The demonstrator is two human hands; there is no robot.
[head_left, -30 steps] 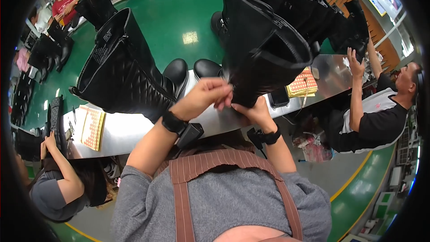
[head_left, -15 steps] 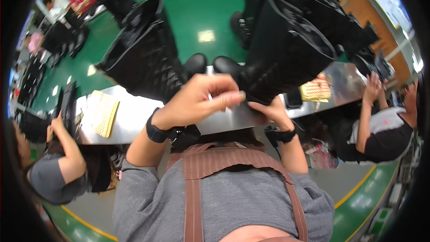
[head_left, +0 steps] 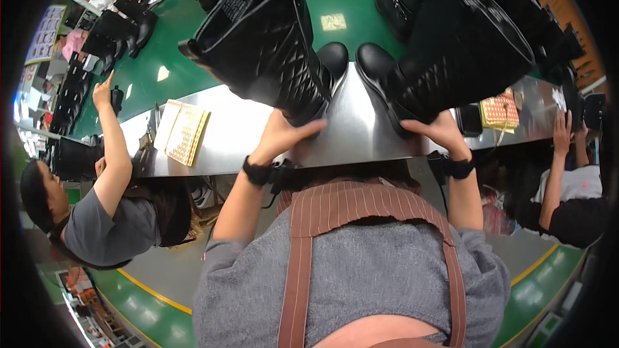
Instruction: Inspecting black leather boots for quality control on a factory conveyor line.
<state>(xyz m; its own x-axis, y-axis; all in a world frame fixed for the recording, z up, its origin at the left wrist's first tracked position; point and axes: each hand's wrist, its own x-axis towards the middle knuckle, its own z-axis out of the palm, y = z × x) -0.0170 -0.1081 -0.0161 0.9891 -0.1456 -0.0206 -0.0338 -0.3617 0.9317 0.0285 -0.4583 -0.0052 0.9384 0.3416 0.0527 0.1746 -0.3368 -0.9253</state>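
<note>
Two tall black boots with quilted shafts stand side by side on a steel work surface, their rounded toes pointing away from me. My left hand grips the heel end of the left boot, thumb across the back and fingers hidden beyond it. Around the heel of the right boot my right hand is closed the same way, its thumb pressed on the back. The boots' wide tops lean outward, away from each other. Dark bands circle both my wrists.
A green bench lies beyond the steel strip, with more black boots at right. Yellow patterned pads lie on both sides, and a dark box by the right one. Co-workers work at either side.
My left hand has come down from in front of the boots to the left boot's heel. My right hand stays on the right boot. The co-worker at left has raised an arm.
</note>
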